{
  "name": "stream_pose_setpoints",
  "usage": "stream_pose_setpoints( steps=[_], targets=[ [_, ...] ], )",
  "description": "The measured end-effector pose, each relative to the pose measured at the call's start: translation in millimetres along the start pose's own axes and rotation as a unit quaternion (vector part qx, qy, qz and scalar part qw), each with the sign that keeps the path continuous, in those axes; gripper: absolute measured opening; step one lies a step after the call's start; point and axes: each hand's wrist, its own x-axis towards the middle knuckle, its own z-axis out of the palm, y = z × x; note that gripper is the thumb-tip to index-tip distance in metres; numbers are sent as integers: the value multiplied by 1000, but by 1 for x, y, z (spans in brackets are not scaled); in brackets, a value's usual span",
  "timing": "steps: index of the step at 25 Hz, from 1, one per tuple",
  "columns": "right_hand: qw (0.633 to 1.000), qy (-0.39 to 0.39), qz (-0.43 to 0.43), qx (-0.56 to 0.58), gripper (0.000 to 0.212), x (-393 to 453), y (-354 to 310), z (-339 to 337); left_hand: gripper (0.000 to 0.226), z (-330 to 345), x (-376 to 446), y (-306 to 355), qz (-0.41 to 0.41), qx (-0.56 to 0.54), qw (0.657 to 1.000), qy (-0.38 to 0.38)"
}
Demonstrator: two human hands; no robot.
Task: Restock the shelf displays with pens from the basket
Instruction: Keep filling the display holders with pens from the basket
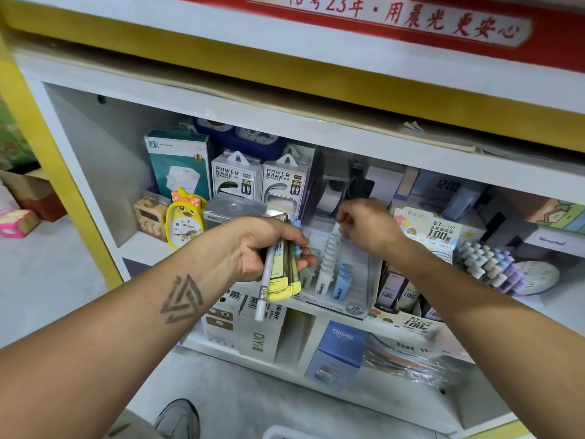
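Note:
My left hand (267, 248) grips a bundle of flat yellow and blue lead cases (286, 280) together with one white pen (264, 286), held in front of the shelf. My right hand (367, 224) reaches into a clear slotted display tray (357, 277) on the middle shelf, its fingers curled over the far end of a row of white cases (327, 258). I cannot tell whether it pinches one. Blue cases (343, 280) fill a neighbouring slot. No basket is in view.
Power bank boxes (259, 179), a teal box (179, 163) and a yellow duck clock (185, 220) stand at the shelf's left. Lead refill boxes (427, 229) and pastel erasers (493, 264) sit right. Cartons (253, 327) fill the shelf below. My shoe (179, 419) is on the floor.

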Motion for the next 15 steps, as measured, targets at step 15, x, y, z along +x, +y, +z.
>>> stream_pose_setpoints(
  steps=[15],
  targets=[
    [832, -106, 171, 517, 10, -70, -38, -39, 15, 30, 5, -8, 22, 46, 997, -50]
  ],
)
